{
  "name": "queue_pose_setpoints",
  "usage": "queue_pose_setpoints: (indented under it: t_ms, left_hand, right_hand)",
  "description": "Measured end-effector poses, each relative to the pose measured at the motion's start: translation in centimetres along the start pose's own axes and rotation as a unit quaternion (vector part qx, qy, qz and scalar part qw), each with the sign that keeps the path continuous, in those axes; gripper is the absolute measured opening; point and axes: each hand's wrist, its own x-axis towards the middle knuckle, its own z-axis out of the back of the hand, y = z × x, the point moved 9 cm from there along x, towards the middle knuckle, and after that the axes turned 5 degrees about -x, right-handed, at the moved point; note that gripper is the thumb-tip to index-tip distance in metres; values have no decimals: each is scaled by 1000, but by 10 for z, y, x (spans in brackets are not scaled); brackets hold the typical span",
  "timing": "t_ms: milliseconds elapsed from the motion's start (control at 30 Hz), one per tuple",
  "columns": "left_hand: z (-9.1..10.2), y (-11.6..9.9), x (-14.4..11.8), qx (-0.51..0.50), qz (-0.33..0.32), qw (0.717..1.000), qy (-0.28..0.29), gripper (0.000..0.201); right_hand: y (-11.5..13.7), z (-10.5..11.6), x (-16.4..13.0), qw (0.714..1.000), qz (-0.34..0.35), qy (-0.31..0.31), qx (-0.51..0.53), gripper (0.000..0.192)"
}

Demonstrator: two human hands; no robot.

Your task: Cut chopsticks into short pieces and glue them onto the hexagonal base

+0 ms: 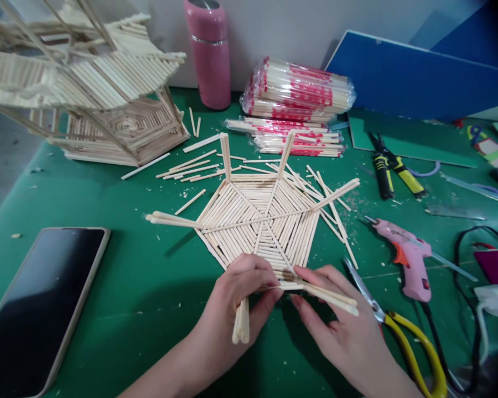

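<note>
Hexagonal stick panel (257, 210) lies on the green desk (120, 204), directly ahead of the person; bundled posts stand out from its corners, all leaning outward. Both hands are at its near edge.

Left hand (232, 293): narrow, thumb and fingertips pinching the left end of a short stick (291, 286) laid along that edge. The near-left post (241, 323) pokes out beneath the curled fingers; its base is covered.

Right hand (348, 331): thumb and forefinger apart, either side of the panel's near-right corner, beside the near-right post (332, 296). Cannot tell whether it grips or merely steadies; whether the short stick is fixed is also unclear.

Around the panel: loose sticks (201, 143) beyond its far side, some partly hidden by the far posts; plastic-wrapped stick packs (302, 91) farther back, print illegible. Left of it, a phone (53, 298), lower corner cut off. Behind left, a roofed stick model (95, 83), cropped by the frame, upper part blurred. Right of it, a pink glue gun (410, 254) and, nearer, scissors (380, 316), handles running to the lower border.
</note>
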Motion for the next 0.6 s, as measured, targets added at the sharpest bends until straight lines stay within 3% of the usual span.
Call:
queue_pose_setpoints:
  t_ms: [600]
  left_hand:
    - [1, 0, 1, -28, -7, 1000, -13, 9]
  right_hand:
    - [-2, -2, 1, 1000, -17, 16, 13, 31]
